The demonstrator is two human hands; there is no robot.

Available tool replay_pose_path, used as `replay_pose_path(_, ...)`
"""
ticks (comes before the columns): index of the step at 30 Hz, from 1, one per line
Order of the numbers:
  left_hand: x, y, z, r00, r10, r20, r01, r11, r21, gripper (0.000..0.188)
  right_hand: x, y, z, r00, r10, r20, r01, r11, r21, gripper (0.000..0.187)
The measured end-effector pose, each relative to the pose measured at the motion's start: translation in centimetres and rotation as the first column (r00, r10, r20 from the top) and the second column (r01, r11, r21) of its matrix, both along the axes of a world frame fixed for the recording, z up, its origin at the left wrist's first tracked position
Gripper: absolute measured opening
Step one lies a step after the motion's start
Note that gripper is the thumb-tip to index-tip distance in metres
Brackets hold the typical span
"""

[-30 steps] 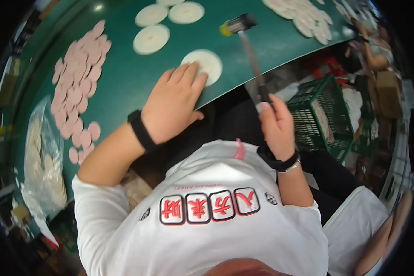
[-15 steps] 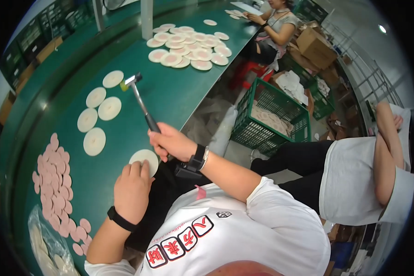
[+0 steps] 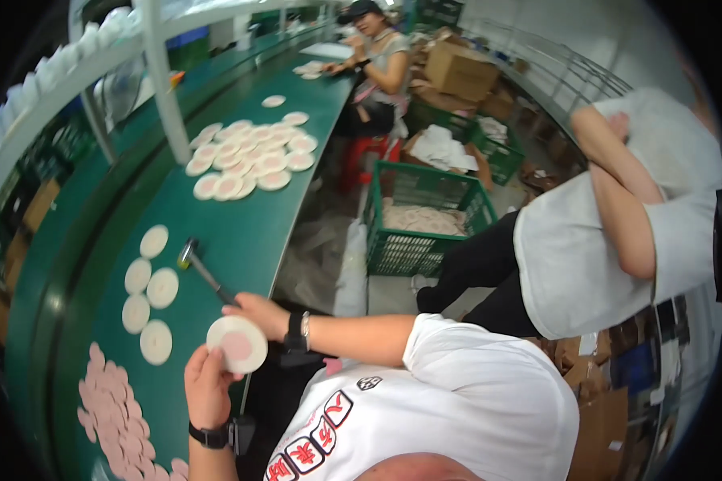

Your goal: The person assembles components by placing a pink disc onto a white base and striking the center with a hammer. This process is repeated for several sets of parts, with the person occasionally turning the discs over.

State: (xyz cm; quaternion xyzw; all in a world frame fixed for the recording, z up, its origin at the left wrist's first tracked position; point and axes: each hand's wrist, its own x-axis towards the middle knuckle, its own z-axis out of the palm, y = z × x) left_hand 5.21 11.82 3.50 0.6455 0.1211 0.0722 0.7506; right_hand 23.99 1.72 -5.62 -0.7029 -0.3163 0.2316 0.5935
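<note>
A round cream disc (image 3: 253, 329) with a pink centre is pinched between the thumb and fingers of my left hand (image 3: 207, 385), raised above the table's near edge. Just behind it, my right hand (image 3: 258, 311) is closed on the dark grip of a hammer (image 3: 210, 278); the disc hides part of these fingers. The hammer's head, with a yellowish face, is low over the green table (image 3: 217, 224). To its left are several cream discs (image 3: 163, 288) without pink centres. A heap of small pink discs (image 3: 112, 409) spreads nearest my left arm.
Farther along the table lies a large pile of cream discs with pink centres (image 3: 245, 156), beside a white post (image 3: 162, 88). A green crate (image 3: 425, 252) holding pale pieces stands right of the table. One person (image 3: 618, 208) stands at the right; another (image 3: 385, 68) sits at the far end.
My left hand has lifted the disc off the table, and its pink centre now shows. My right hand has lowered the hammer. The whole view has shifted.
</note>
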Motion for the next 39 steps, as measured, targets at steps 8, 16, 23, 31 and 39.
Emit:
replay_pose_path(8, 1.1, -2.8, 0.9, 0.995, 0.096, 0.015, -0.07, 0.815, -0.576, 0.034, -1.1, -0.9, 2.3, 0.929, 0.029, -0.369, -0.002, 0.997, 0.072, 0.028)
replay_pose_path(16, 0.6, 0.0, -2.7, 0.991, 0.061, 0.118, -0.001, 0.891, -0.454, 0.035, -0.9, -1.0, 3.9, 0.913, 0.037, -0.406, -0.021, 0.999, 0.042, 0.023)
replay_pose_path(23, 0.9, 1.1, -2.9, 0.981, 0.167, 0.1, -0.121, 0.926, -0.359, 0.019, -0.7, 0.1, 4.7, 0.769, -0.061, -0.636, 0.041, 0.998, -0.046, 0.024)
replay_pose_path(31, 0.6, 3.0, -4.1, 0.954, 0.291, 0.07, -0.221, 0.841, -0.494, 0.036, -2.2, -0.3, 7.2, 0.889, -0.116, -0.443, 0.008, 0.971, -0.238, 0.043)
replay_pose_path(39, 1.8, 3.5, -3.0, 0.881, 0.468, 0.061, -0.407, 0.819, -0.404, 0.044, -2.0, -0.5, 7.7, 0.873, -0.097, -0.477, -0.019, 0.972, -0.234, 0.023)
